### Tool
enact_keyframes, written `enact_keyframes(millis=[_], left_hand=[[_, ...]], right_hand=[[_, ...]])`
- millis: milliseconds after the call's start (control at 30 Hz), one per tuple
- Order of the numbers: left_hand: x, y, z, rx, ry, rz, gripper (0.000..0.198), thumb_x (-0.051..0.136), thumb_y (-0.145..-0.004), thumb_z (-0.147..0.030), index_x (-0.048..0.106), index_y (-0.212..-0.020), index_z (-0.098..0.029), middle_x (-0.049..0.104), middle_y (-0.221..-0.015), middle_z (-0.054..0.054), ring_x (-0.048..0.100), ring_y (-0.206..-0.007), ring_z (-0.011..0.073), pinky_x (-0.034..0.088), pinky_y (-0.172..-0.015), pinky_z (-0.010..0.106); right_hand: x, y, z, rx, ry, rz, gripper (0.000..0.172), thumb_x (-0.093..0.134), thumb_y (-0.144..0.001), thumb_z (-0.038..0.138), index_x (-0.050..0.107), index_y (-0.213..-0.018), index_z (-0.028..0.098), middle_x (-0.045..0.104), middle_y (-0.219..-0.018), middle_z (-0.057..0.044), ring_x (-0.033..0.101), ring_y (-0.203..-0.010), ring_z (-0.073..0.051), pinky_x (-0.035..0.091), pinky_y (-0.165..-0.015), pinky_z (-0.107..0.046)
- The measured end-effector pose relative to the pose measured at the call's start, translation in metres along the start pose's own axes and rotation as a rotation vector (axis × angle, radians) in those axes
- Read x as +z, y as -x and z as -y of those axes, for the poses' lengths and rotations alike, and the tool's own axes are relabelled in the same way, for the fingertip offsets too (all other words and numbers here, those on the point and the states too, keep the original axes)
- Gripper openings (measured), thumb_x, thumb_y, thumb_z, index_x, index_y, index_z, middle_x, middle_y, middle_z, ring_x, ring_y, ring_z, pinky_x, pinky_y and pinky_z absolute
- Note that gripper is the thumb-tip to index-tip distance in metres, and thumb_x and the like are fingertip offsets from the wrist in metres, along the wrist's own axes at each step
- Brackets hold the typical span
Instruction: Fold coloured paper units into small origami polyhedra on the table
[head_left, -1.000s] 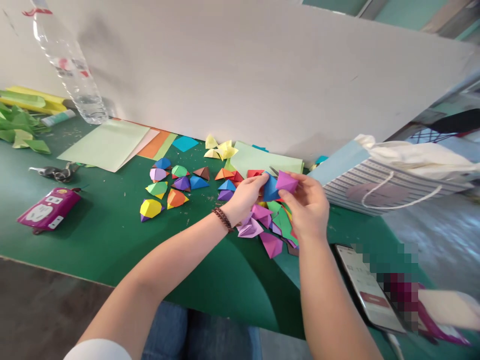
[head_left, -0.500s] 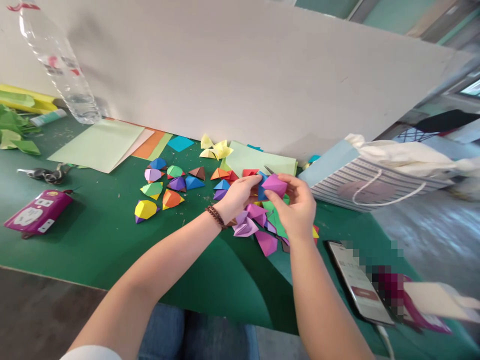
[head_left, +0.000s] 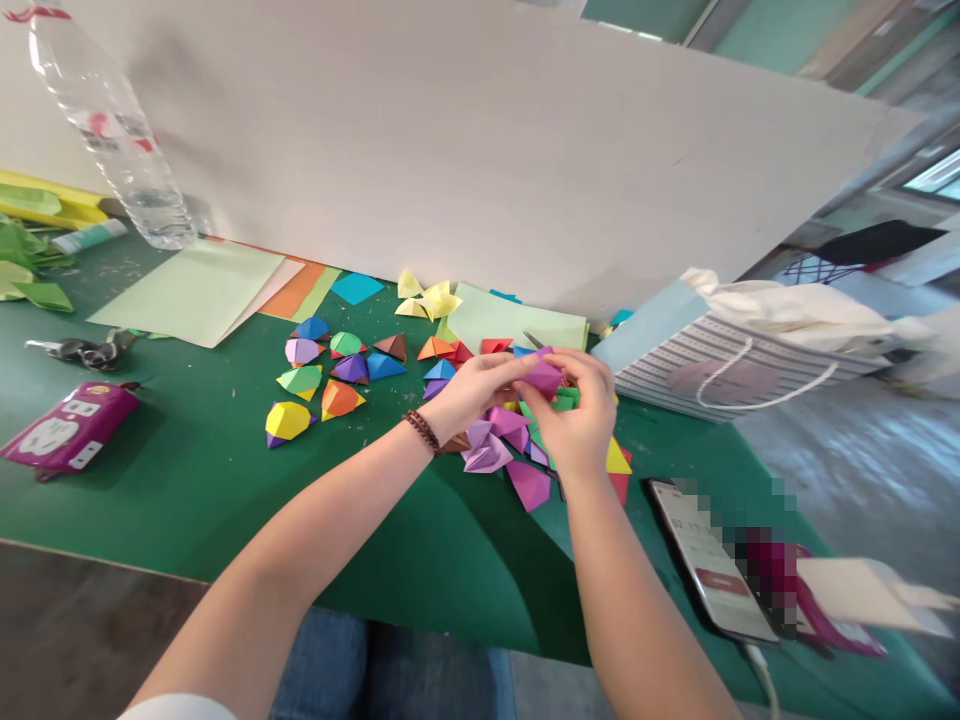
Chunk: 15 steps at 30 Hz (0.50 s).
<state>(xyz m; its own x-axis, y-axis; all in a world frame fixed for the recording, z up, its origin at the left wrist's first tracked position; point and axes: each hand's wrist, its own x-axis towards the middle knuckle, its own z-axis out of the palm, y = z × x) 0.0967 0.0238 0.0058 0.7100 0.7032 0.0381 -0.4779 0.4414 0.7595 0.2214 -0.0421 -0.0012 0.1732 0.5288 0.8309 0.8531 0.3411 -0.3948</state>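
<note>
Both hands meet over the pile on the table, around a purple folded paper piece. My left hand is closed, its fingertips pressed to the left side of the piece. The thumb and fingers of my right hand pinch it from the right. A sliver of blue paper shows just behind the fingers; whether it is joined to the purple piece, I cannot tell. Below the hands lie loose folded pieces, among them a lilac one, a magenta one and green ones partly hidden by my right hand.
Left of the hands stand several two-coloured paper shapes, including a yellow one and an orange one. Paper sheets, a plastic bottle and a purple packet lie farther left. A striped bag and a phone are right.
The hands have drawn closer together around the purple piece, and my right hand has turned slightly. The blue paper, plainly visible before, is now mostly hidden.
</note>
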Motion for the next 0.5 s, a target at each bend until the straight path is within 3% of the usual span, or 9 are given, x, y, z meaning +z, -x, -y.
enact_keyframes(millis=[167,367,500], left_hand=[[-0.0035,0.0024,0.0061,0.093,-0.122,0.073,0.032,0.082,-0.063,-0.033,0.064,-0.078,-0.011,0.067,-0.080,0.004,0.063,-0.076,0.0125,0.046,-0.073,0.027],[-0.0054,0.0012,0.0036,0.038,0.022,0.080,0.036,0.085,-0.058,-0.033,0.064,-0.078,-0.011,0.066,-0.076,0.003,0.064,-0.073,0.0119,0.047,-0.070,0.025],[-0.0033,0.0022,-0.0021,0.019,0.066,0.076,0.033,0.085,-0.060,-0.025,0.058,-0.075,-0.012,0.060,-0.069,-0.002,0.060,-0.065,0.0082,0.046,-0.067,0.024]], right_hand=[[0.0050,0.0042,0.0042,-0.090,0.105,-0.054,0.023,0.066,-0.082,0.029,0.061,-0.103,0.024,0.059,-0.113,-0.012,0.059,-0.107,-0.026,0.052,-0.091,-0.047],[0.0043,0.0039,0.0057,-0.191,0.107,-0.056,0.032,0.069,-0.080,0.027,0.059,-0.111,0.025,0.059,-0.117,-0.011,0.058,-0.112,-0.028,0.050,-0.095,-0.048],[0.0045,0.0037,0.0068,-0.168,0.085,-0.011,0.033,0.063,-0.084,0.029,0.058,-0.116,0.026,0.060,-0.119,-0.010,0.057,-0.115,-0.028,0.048,-0.098,-0.049]])
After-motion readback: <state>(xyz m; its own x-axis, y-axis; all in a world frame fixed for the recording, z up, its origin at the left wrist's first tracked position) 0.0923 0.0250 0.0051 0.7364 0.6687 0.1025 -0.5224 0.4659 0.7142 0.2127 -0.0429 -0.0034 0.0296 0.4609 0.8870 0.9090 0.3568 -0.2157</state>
